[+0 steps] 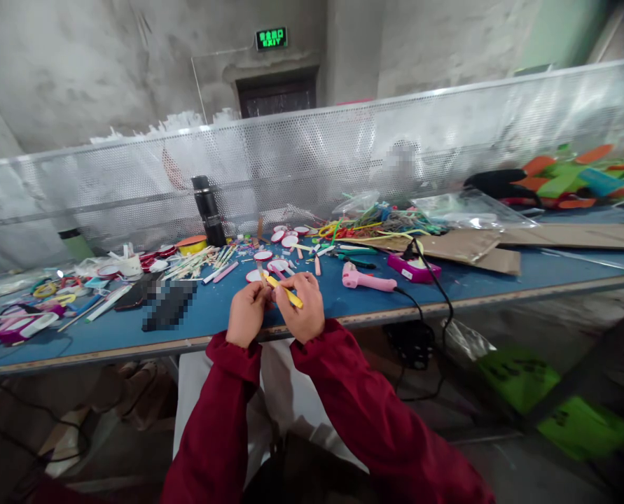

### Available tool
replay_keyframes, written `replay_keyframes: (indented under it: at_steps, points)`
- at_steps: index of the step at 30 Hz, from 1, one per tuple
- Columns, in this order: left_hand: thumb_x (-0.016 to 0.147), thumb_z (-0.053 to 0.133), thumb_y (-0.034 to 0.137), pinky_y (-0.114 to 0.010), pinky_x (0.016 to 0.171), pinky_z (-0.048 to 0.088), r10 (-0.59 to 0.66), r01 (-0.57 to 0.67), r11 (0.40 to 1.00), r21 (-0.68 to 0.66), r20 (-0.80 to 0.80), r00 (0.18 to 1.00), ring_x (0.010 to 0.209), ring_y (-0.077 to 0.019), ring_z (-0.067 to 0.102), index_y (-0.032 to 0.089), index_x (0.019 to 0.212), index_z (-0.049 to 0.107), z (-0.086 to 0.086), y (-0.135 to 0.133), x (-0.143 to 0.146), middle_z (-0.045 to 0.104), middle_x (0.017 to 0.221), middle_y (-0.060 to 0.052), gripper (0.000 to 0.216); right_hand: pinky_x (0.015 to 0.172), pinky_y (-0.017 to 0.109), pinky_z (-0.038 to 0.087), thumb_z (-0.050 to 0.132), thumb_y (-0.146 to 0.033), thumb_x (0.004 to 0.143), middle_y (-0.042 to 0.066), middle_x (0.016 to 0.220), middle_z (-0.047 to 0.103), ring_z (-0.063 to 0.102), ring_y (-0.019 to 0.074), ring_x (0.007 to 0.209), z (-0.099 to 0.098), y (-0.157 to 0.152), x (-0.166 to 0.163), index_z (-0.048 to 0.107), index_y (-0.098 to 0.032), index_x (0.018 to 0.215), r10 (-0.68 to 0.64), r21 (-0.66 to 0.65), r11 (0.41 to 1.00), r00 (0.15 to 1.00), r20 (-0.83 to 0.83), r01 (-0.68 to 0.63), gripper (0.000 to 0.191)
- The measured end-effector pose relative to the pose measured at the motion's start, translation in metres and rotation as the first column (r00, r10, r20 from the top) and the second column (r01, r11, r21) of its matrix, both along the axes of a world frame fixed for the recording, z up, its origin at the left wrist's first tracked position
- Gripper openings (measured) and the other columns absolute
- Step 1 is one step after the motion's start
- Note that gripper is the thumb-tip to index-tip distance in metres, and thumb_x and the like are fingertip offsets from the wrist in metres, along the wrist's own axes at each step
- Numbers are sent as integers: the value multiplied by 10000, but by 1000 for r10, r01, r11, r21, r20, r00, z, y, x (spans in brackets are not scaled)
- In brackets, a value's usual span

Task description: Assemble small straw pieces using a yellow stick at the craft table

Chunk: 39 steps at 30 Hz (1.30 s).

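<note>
High beyond my right hand, above the doorway, a lit exit sign reads "安全出口" over "EXIT" in green. Below and right of that hand, dark marks on bright green material are too blurred to read.

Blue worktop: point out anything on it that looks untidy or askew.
The thin multicoloured cords lie in a tangled heap, with strands running in all directions. The tall black cylindrical bottle looks tilted, though the wide lens may cause that. I see no clear damage.
</note>
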<state>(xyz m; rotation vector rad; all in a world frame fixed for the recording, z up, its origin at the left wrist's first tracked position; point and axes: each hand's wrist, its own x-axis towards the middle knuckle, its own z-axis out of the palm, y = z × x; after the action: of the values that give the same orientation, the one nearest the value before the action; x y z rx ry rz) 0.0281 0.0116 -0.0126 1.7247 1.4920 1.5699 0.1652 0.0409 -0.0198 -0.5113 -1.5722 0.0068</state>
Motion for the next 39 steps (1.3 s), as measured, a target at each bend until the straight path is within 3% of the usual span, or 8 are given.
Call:
replay_keyframes:
  at_steps: [13, 39]
  points:
    - [905, 546, 340, -233, 587, 414, 21, -21, 1000, 0, -28, 999, 607, -132, 551, 188, 730, 591, 1, 0, 1, 647, 683, 4, 237, 913, 423, 455, 562, -226, 932, 9, 753, 685, 621, 213, 767, -1, 1, -1, 583, -252, 843, -6, -22, 1000, 1000, 2, 6, 95]
    - [914, 543, 342, -249, 644, 447, -7, 7, 1000, 5, -31, 999, 663, -155, 596, 184, 855, 680, -2, 2, 0, 691, 755, -13, 217, 902, 424, 458, 560, -214, 932, 5, 757, 696, 641, 204, 739, 0, -1, 0, 563, -253, 832, -21, -15, 1000, 1000, 7, 21, 107]
